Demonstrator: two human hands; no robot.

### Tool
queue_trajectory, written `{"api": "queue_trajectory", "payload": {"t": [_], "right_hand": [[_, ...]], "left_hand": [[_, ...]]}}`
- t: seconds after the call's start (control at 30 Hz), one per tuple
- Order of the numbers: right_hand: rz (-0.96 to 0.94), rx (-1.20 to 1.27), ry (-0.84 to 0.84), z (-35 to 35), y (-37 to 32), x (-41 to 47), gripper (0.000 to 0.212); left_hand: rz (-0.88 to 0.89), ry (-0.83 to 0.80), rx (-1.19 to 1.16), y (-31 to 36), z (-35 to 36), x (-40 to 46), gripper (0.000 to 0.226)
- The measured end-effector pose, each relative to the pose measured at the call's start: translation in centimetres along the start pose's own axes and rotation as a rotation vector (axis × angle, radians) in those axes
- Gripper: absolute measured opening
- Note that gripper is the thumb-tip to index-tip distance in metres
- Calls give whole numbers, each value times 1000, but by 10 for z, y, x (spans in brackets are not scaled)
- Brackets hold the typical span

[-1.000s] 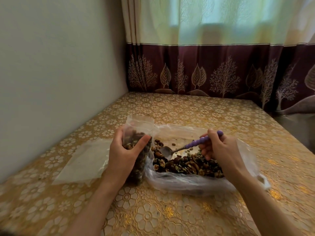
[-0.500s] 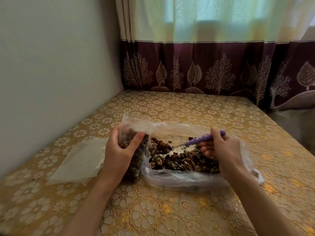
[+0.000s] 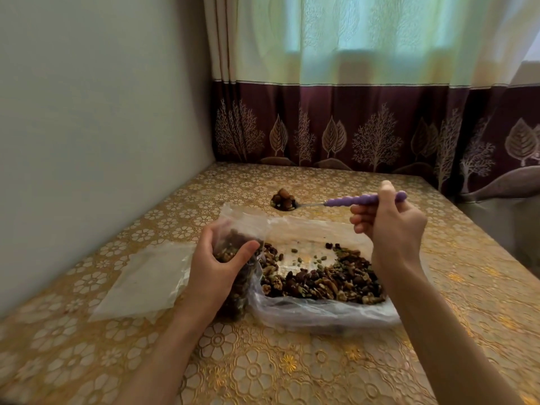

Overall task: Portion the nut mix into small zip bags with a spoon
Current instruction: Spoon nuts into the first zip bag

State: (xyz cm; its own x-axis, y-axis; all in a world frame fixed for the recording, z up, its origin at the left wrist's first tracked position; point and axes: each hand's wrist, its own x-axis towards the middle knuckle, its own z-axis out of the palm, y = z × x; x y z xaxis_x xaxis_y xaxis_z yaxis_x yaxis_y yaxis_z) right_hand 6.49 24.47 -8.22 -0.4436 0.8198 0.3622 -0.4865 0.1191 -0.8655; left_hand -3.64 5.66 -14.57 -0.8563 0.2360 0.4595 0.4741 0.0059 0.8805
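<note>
Left hand [image 3: 216, 276] round crinkly clear zip bag [image 3: 233, 229] — right hand [image 3: 391, 229] pinching ribbed purple spoon [image 3: 344, 201], heaped.

Left hand [image 3: 216, 270] hides much of the small zip bag [image 3: 239, 229]; both forearms run off the near edge; near-left worktop [image 3: 58, 361] is blurred

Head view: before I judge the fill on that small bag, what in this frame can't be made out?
- small zip bag: its fill level and mouth opening, covered by the left hand that grips it.
- flat bags at left: their count, lost to blur and clear plastic.
- big bag: how deep the nut mix lies, hidden by its crumpled near wall.
- spoon: mid-handle, wrapped by the right hand.
</note>
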Motion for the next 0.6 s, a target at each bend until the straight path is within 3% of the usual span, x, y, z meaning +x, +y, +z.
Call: {"api": "queue_trajectory", "payload": {"t": [0.27,0.4,0.6], "right_hand": [[-127,9,-234,36,-13,-16,43],[-283,-38,-382,43,-13,-26,38],[-301,-8,-361,35,-11,-25,33]], "left_hand": [[-16,12,-46,0,0,1,71],[-36,4,-106,2,0,2,45],[-52,36,-149,3,-1,1,53]]}}
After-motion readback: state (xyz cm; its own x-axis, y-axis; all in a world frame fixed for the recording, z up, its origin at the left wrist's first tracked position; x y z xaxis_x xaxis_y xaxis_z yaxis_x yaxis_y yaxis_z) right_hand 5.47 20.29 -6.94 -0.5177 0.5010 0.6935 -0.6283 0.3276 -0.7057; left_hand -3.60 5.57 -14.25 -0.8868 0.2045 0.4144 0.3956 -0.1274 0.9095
